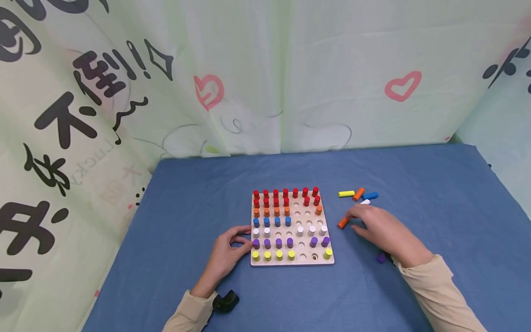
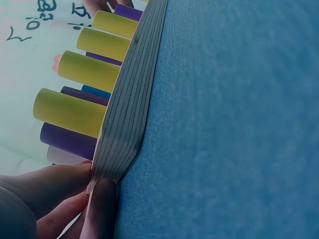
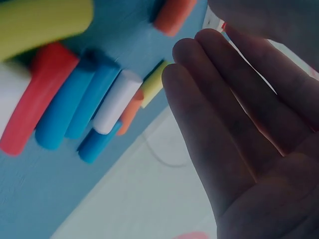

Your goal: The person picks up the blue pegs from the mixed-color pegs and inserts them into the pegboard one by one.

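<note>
Right sleeve [image 1: 441, 290] nearest, orange peg [image 1: 342, 223] slants toward pegboard [image 1: 292, 263]

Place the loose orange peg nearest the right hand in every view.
Head: orange peg lies lower right of centre, beside the right hand.
Left wrist: not in it.
Right wrist: the orange peg is at the top edge, just right of centre.
Shared landmark: blue cloth, in all three.

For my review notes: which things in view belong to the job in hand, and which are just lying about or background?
Apparently the job's:
pegboard, edge pinched by the left fingers
standing pegs
loose pegs, including an orange peg near the right fingers

Apparently just surroundings:
printed curtain
blue cloth
black device at the left wrist
</note>
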The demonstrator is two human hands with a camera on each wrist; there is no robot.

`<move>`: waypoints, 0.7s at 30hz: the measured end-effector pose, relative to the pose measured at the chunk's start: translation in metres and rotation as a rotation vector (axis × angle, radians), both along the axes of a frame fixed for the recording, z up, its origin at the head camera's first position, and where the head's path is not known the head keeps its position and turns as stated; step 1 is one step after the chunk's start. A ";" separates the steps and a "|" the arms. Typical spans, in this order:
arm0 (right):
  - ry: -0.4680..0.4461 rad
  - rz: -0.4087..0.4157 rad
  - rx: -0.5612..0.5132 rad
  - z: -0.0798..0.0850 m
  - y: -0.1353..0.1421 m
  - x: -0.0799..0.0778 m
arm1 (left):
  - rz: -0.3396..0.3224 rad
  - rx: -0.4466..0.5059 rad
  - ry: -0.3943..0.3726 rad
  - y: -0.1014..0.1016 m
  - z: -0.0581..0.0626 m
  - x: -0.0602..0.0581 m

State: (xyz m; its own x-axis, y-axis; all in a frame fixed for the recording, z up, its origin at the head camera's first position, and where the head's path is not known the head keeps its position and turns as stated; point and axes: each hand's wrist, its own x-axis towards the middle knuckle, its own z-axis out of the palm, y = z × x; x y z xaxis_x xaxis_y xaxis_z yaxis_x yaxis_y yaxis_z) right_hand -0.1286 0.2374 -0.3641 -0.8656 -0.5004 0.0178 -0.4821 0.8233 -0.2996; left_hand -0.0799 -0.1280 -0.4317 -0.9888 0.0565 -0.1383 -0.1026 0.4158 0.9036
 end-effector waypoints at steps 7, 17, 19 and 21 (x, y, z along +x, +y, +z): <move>0.014 -0.024 0.021 -0.003 0.009 0.000 | -0.014 0.009 0.010 -0.001 0.001 0.002; 0.010 -0.041 0.026 -0.009 0.017 -0.003 | -0.007 0.010 0.012 -0.001 -0.001 0.002; 0.009 -0.041 0.023 -0.010 0.019 -0.005 | -0.007 0.008 0.015 -0.001 -0.002 0.002; 0.003 -0.043 0.021 -0.011 0.020 -0.006 | -0.005 0.003 0.018 -0.001 -0.002 0.001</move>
